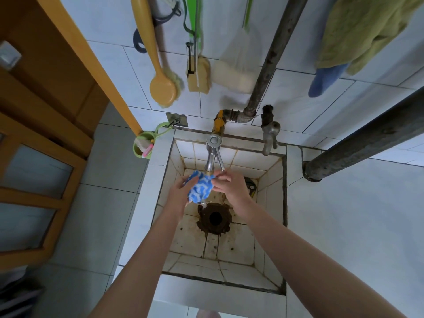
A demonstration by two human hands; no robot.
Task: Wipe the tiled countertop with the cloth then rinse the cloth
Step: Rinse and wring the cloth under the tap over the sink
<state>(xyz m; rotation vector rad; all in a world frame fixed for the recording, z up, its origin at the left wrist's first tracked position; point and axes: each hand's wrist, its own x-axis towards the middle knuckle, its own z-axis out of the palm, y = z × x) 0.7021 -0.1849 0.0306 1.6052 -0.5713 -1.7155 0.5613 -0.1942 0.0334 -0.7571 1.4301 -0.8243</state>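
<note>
White tiles cover the wall and run down into a deep square sink (291, 203) with stained grout and a dark, rusty drain hole (215, 218) at the bottom. To the right of the sink lies the pale tiled countertop (348, 226), and a thick grey pipe (367, 138) meets it near the back corner. A steel tap (212, 154) juts out over the basin below a yellow valve (219, 122), and an older tap (270, 136) sits just to its right.

The person has both arms stretched over the sink. The blue and white cloth (200, 188) is bunched up right under the spout, held between the two hands. The left hand (180, 193) grips it from the left with its fingers curled around the bundle. The right hand (229, 187) clutches the other side, fingertips up near the tap's lever. Water trickles off the cloth's lower end, above the drain.

On the wall hang a yellow long-handled brush (160, 86), two sponges (198, 75), a green towel (367, 31) and a blue rag (325, 80). A green cup (142, 145) hangs at the sink's left corner, beside a wooden door (46, 106).
</note>
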